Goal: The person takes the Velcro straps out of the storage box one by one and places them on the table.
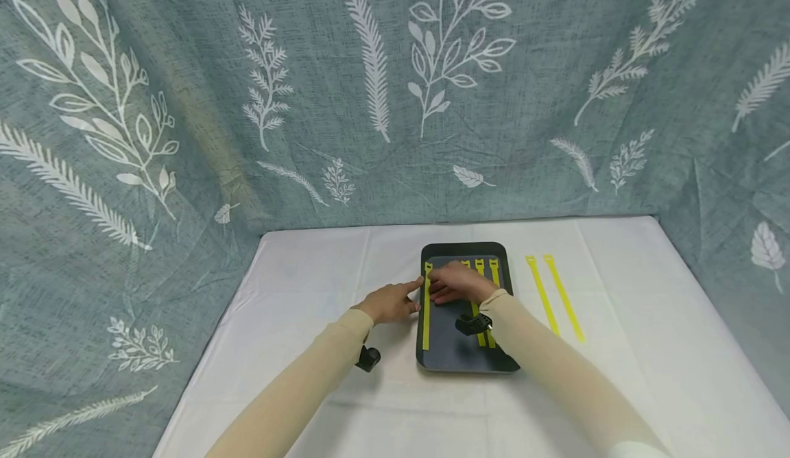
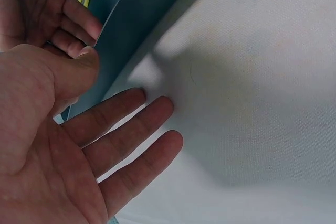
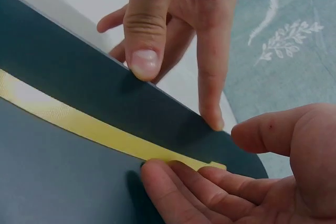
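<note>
A dark rectangular tray [image 1: 448, 348] lies on the white cloth. Along its left side runs a yellow strap [image 1: 426, 321] with a slotted head at the far end. My left hand [image 1: 389, 302] is at the tray's left rim; its thumb and index finger touch the edge, while the other fingers stretch out over the cloth in the left wrist view. My right hand [image 1: 455, 281] reaches into the tray. In the right wrist view its extended fingertips touch the left strap [image 3: 105, 129] near the head, the thumb held apart.
Three more yellow straps [image 1: 481, 338] lie side by side in the tray's right part, partly covered by my right hand and wrist. Two further straps [image 1: 564, 298] rest on the white cloth [image 1: 636, 348] right of the tray. A leaf-patterned curtain [image 1: 395, 170] hangs behind.
</note>
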{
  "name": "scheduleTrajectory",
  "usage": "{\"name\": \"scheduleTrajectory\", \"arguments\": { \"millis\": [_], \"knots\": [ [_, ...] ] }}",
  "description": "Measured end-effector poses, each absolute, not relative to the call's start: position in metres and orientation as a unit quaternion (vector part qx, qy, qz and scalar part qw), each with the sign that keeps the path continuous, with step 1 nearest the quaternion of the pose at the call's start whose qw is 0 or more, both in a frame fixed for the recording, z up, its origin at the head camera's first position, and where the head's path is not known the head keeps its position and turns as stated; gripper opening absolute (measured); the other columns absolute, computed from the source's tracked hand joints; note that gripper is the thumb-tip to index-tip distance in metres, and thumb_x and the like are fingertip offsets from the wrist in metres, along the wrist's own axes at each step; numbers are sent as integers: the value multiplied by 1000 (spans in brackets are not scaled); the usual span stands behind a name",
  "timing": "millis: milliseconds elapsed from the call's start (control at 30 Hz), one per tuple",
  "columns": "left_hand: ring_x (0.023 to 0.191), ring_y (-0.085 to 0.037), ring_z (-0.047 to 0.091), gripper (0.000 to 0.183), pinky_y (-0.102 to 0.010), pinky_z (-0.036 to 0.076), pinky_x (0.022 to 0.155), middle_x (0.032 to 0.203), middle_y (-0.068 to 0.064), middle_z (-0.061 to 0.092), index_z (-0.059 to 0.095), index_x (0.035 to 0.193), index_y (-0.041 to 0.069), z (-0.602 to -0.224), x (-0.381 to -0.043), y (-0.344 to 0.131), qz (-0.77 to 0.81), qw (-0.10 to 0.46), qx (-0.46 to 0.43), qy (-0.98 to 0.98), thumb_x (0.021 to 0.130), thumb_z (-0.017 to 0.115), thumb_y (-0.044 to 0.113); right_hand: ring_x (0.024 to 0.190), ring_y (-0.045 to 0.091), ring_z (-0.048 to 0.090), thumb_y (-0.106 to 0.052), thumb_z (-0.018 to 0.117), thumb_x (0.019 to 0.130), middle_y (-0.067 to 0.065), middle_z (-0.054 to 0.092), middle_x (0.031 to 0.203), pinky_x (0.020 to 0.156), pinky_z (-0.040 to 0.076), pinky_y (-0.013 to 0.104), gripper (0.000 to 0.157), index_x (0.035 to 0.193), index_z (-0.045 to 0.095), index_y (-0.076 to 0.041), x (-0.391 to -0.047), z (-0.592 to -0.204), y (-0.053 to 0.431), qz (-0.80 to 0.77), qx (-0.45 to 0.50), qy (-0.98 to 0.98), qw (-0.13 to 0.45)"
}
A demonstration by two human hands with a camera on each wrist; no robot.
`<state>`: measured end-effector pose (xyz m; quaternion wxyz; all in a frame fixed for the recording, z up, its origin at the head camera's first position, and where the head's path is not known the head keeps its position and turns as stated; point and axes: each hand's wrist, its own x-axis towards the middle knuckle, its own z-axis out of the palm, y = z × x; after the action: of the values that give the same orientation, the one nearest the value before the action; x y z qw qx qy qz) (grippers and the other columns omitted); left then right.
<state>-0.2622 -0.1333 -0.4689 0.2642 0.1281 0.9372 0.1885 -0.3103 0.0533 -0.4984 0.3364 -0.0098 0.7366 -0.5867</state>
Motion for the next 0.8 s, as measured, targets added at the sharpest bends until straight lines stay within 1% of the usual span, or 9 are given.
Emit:
{"name": "scheduleTrajectory", "arguments": {
  "millis": [133,233,333,433,533,700,800],
  "knots": [
    [125,-29,64,62,-48,50,104,135,-11,68,31,161,24,-469,-263,-133,187,267,133,936,105,58,29,105,30,72,-23,52,104,29,62,133,88,61,36,45,135,59,9,-308,-499,49,-588,-9,734,339],
    [124,-29,64,63,-49,50,103,135,-11,68,31,161,24,-469,-264,-133,187,269,131,936,105,58,29,97,23,71,-26,54,103,27,62,131,85,61,35,45,134,60,7,-307,-500,45,-587,-2,735,339],
    [123,-29,65,63,-49,50,103,135,-11,68,31,161,25,-468,-264,-133,186,270,130,936,105,58,28,89,18,67,-26,54,102,24,63,126,83,61,33,46,134,59,7,-306,-501,42,-587,5,735,339],
    [124,-29,64,63,-49,49,104,134,-11,68,30,161,24,-467,-264,-134,182,269,130,937,105,58,28,86,16,65,-26,53,101,19,61,121,83,61,33,47,133,56,8,-306,-502,41,-586,5,736,338],
    [124,-29,64,63,-49,49,105,133,-10,69,31,161,24,-467,-264,-133,180,267,131,937,105,58,29,85,16,65,-26,52,102,16,59,117,84,60,33,45,132,57,7,-306,-501,41,-589,5,733,340],
    [123,-28,65,63,-50,49,105,132,-10,70,31,161,25,-467,-266,-133,178,266,132,938,104,58,29,79,14,69,-26,55,102,12,61,106,81,61,31,42,129,60,7,-307,-502,43,-610,13,713,346],
    [125,-29,64,62,-50,48,106,132,-11,69,32,161,25,-466,-265,-134,179,267,127,938,104,58,29,77,13,69,-26,57,102,11,62,103,81,61,30,42,130,61,6,-307,-505,43,-628,24,694,351]
  ]
}}
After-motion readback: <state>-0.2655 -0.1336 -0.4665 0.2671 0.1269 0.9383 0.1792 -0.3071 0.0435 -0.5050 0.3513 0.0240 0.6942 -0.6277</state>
